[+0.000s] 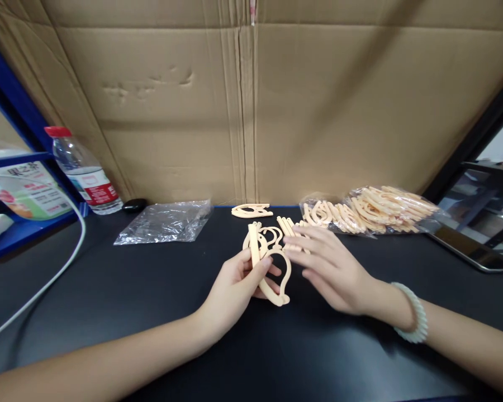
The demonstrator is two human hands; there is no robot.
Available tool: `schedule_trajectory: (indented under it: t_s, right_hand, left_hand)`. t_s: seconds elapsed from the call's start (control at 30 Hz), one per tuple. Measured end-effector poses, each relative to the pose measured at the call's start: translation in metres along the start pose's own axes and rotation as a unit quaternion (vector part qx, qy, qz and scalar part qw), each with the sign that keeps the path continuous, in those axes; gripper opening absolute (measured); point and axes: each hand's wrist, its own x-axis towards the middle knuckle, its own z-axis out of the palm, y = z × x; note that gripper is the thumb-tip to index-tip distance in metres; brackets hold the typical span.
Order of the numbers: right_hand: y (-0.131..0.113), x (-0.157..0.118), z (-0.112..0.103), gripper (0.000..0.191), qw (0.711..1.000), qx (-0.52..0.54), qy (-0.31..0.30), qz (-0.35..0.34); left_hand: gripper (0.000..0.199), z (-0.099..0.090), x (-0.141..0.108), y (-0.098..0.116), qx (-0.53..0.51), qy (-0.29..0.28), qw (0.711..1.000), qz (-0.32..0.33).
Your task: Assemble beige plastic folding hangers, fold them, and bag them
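Note:
My left hand (233,283) is closed on a beige plastic folding hanger (283,268), thumb on top and fingertips curled beneath. The hanger is folded, with its straight arm upright and a curved hook beside it. My right hand (335,269) hovers just right of it, fingers stretched out and slightly blurred, holding nothing that I can see. Behind the hands lie more beige hanger pieces (285,225), partly covered by my right fingers. Another folded hanger (251,211) rests farther back by the cardboard.
Clear bags of beige hangers (394,206) lie at the back right, beside a dark flat tablet-like device (473,245). An empty plastic bag (163,222), a black mouse-like object (134,205) and a red-capped bottle (86,173) stand left. A white cable (73,248) crosses the black table.

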Motion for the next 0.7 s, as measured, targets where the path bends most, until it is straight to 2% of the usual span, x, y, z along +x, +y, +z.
schedule_trajectory:
  t_s: [0.1,0.17,0.23,0.3,0.37,0.43,0.53,0.7]
  right_hand:
    - [-0.017,0.003,-0.001,0.028,0.997,-0.011,-0.021,-0.073]
    - [-0.023,0.003,0.001,0.022,0.996,-0.002,-0.053,-0.071]
    - [-0.024,0.002,0.002,0.022,0.998,0.039,-0.048,-0.022]
    - [-0.023,0.002,0.001,0.024,0.993,0.098,-0.011,0.07]
    - [-0.021,0.002,-0.002,0.031,0.972,0.173,0.009,0.161]
    - [-0.019,0.003,-0.005,0.04,0.942,0.257,-0.007,0.216]
    - [-0.017,0.005,-0.007,0.037,0.903,0.344,-0.005,0.258]
    - [-0.015,0.005,0.001,0.023,0.857,0.404,0.076,0.311]
  left_hand:
    - [0.027,-0.003,0.001,0.0,0.061,-0.012,0.997,0.043]
    - [0.023,-0.005,0.002,0.0,0.113,-0.005,0.991,0.07]
    - [0.02,-0.008,0.003,0.0,0.169,0.006,0.981,0.094]
    - [0.019,-0.01,0.005,0.0,0.213,0.018,0.969,0.121]
    - [0.019,-0.012,0.006,0.001,0.235,0.023,0.962,0.138]
    - [0.021,-0.012,0.007,0.0,0.24,0.021,0.96,0.141]
    - [0.021,-0.013,0.007,-0.001,0.241,0.016,0.961,0.139]
    - [0.021,-0.013,0.006,-0.001,0.295,0.015,0.942,0.159]
